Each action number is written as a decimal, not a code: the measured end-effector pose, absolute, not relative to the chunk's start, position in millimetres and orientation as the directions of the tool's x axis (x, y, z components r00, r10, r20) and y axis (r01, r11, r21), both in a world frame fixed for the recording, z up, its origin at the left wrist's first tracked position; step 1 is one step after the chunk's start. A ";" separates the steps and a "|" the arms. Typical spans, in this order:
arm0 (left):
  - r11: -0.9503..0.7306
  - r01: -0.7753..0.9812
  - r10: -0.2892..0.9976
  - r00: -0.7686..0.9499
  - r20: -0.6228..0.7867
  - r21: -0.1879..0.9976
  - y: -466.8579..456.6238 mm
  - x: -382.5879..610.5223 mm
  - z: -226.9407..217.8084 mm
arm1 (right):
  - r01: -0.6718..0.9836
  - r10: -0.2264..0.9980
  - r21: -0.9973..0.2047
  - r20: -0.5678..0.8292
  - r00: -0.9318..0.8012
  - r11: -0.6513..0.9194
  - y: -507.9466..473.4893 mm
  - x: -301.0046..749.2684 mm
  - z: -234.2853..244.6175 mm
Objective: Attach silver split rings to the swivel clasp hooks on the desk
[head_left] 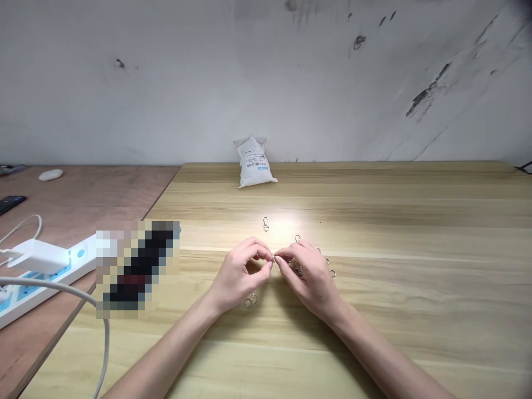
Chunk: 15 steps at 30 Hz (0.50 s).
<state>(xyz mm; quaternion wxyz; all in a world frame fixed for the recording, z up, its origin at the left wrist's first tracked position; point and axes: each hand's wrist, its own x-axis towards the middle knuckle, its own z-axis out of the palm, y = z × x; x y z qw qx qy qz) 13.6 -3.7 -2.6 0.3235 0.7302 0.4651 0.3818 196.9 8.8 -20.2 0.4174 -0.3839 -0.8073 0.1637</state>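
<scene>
My left hand (244, 272) is closed in a pinch, thumb and forefinger together, over the middle of the table. My right hand (308, 274) pinches at the same spot, its fingertips almost meeting the left ones. Between them is a tiny light-coloured piece (273, 258), mostly hidden by the fingers and too small to name. Two metal rings (251, 301) lie on the table just below my left hand. Beyond the hands rests a small metal snap hook (266, 224). Several silvery metal pieces, one a curved hook (298, 238), lie around and partly under my right hand.
A white plastic package (255, 163) with a printed label stands near the wall. To the left are a blurred-out dark object (139, 269), a white power strip (83, 252) with a plugged-in charger (39, 256), and a cable (107, 338) crossing the table's left side.
</scene>
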 end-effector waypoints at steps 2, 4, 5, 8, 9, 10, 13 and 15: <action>-0.356 0.442 0.929 0.265 0.260 0.823 -2.4 11.1 0.7 | 0.462 0.757 -0.601 0.545 -0.360 0.653 8.7 196.6 -21.0; -0.359 0.444 0.927 0.269 0.260 0.821 -1.1 8.6 4.0 | 0.434 0.749 -0.610 0.548 -0.374 0.663 8.2 196.7 -21.9; -0.362 0.442 0.925 0.279 0.259 0.821 -0.7 7.8 5.3 | 0.424 0.746 -0.614 0.548 -0.378 0.666 7.9 196.8 -22.3; -0.387 0.437 0.912 0.313 0.266 0.812 0.0 7.0 6.3 | 0.414 0.756 -0.632 0.547 -0.360 0.655 6.9 197.2 -23.0; -0.398 0.441 0.907 0.320 0.273 0.805 0.1 7.1 5.9 | 0.415 0.761 -0.637 0.547 -0.350 0.649 6.7 197.2 -23.0; -0.410 0.448 0.903 0.325 0.283 0.795 0.1 7.3 5.2 | 0.415 0.764 -0.641 0.546 -0.344 0.645 6.6 197.2 -22.8; -0.444 0.476 0.891 0.321 0.320 0.759 -0.1 7.1 3.3 | 0.415 0.765 -0.643 0.546 -0.341 0.644 6.6 196.6 -22.0; -0.460 0.494 0.886 0.310 0.345 0.738 -0.2 6.4 2.8 | 0.409 0.761 -0.643 0.541 -0.356 0.648 6.7 196.1 -21.5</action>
